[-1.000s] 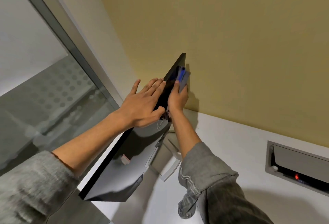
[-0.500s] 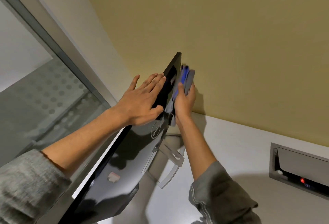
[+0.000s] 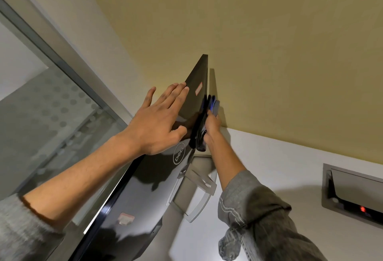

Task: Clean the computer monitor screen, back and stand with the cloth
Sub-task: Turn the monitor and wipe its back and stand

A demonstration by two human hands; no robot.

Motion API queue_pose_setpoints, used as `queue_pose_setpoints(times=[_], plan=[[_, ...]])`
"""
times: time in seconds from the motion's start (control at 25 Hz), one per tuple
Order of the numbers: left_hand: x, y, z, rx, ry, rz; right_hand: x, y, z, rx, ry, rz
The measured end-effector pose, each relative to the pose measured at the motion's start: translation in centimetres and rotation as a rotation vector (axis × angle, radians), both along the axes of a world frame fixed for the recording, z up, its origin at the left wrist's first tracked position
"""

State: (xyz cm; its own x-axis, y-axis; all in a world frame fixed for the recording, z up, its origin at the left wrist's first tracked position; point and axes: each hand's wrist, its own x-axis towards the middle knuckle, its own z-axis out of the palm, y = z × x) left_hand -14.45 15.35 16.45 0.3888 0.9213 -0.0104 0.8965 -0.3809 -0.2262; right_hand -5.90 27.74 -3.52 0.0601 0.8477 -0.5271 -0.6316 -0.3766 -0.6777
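**Monitor Rear Panel: Current Hand Positions**

The monitor (image 3: 145, 188) stands on the white desk (image 3: 269, 157), glossy black back facing the camera. The left hand (image 3: 157, 119) lies flat on this back, fingers straight. The right hand (image 3: 211, 128) grasps the cloth (image 3: 212, 103) against the monitor's right edge, near the yellow wall (image 3: 269, 53).
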Motion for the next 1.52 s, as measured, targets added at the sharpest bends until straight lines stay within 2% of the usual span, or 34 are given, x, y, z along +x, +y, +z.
queue_pose_setpoints(times=[0.12, 0.24, 0.32, 0.36, 0.48, 0.56, 0.6, 0.76, 0.84, 0.92, 1.04, 1.2, 1.32, 1.52], plan=[[0.2, 0.0, -0.3, 0.02, 0.019, -0.012, -0.6, -0.9, -4.5, -0.117, -0.03, 0.065], [0.0, 0.2, -0.4, 0.026, 0.018, -0.015, -1.6, -2.0, -9.1, -0.209, -0.027, 0.238], [-0.2, 0.2, -0.4, 0.026, 0.015, -0.01, -0.6, -2.9, -9.1, -0.247, -0.063, 0.308], [-0.2, 0.2, -0.4, 0.025, 0.007, -0.007, 0.3, -3.0, -8.1, -0.252, -0.068, 0.261], [0.1, 0.2, -0.3, 0.008, -0.026, -0.002, 2.4, -1.1, -5.2, -0.015, -0.127, 0.056], [0.2, 0.2, -0.3, 0.01, -0.046, -0.008, 2.0, 0.0, -2.6, 0.121, -0.195, 0.072], [0.1, 0.2, -0.2, 0.011, -0.047, -0.009, 1.5, 0.3, -2.2, 0.114, -0.211, 0.086], [-0.1, 0.1, -0.4, 0.02, -0.04, -0.007, 0.3, 1.3, -4.1, -0.058, -0.186, 0.13], [-0.1, 0.2, -0.5, 0.017, -0.033, -0.012, -0.3, 1.4, -6.1, -0.16, -0.162, 0.22], [-0.2, 0.3, -0.5, 0.02, -0.036, -0.013, -0.4, 0.4, -6.8, -0.208, -0.182, 0.327], [-0.4, 0.2, -0.5, 0.025, -0.041, -0.018, 0.3, -0.9, -6.5, -0.267, -0.243, 0.349], [-0.2, 0.1, -0.5, 0.022, -0.067, -0.018, 1.5, -0.7, -3.6, -0.097, -0.241, 0.083], [-0.3, 0.0, -0.4, 0.015, -0.081, -0.015, 2.4, -0.8, 0.9, 0.157, -0.334, 0.027], [-0.7, -0.8, 0.0, 0.031, -0.059, -0.003, 3.1, -0.9, 6.9, 0.406, -0.43, -0.073]])
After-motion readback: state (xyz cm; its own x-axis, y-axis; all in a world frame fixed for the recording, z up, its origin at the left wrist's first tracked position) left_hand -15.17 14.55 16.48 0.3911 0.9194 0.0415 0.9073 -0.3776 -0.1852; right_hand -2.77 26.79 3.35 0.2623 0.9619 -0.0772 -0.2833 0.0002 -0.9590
